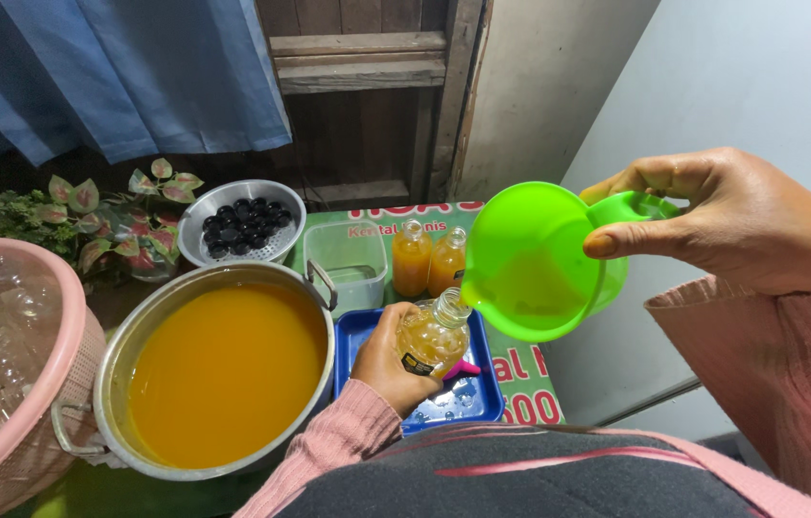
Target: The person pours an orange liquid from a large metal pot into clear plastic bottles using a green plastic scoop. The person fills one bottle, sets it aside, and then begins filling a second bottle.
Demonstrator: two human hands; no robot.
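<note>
1. Right hand [731, 225], right of centre, grips the handle of a green jug [532, 261] tilted leftward, spout at a bottle's mouth.
2. Left hand [388, 363] clasps that small clear bottle [433, 336], mostly filled with orange liquid, over a blue tray [468, 398] at lower centre.
3. A large pot of orange liquid [223, 369] sits lower left; two filled bottles [429, 259] stand behind the tray.
</note>
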